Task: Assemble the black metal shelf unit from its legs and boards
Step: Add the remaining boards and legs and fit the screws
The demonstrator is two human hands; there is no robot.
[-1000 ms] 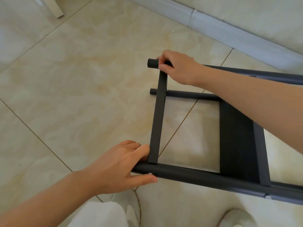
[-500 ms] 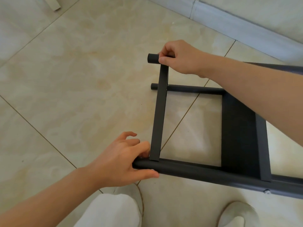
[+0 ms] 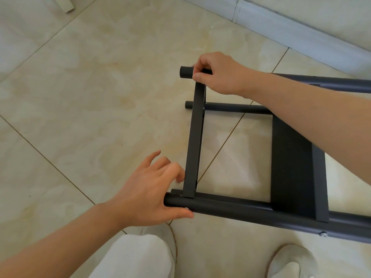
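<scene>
The black shelf unit lies on its side on the tile floor. The near leg (image 3: 261, 215) runs along the bottom, an upper far leg (image 3: 185, 72) along the top, and a lower far leg (image 3: 230, 107) rests on the floor. A narrow end board (image 3: 194, 141) spans between the legs, and a wider board (image 3: 291, 167) sits to its right. My right hand (image 3: 218, 75) grips the upper far leg where the end board meets it. My left hand (image 3: 148, 193) sits at the near leg's end, thumb along the tube, fingers spread and lifted beside the end board.
A silver bolt head (image 3: 323, 234) shows under the near leg at the right. The wall's skirting (image 3: 301, 37) runs across the top right. My light trouser knee (image 3: 136, 257) and a pale shoe (image 3: 291, 261) are at the bottom. A white furniture foot (image 3: 64, 5) is at the top left.
My left hand's fingers have lifted off the near leg and spread apart, leaving the thumb on the tube. My right hand keeps its grip on the upper far leg.
</scene>
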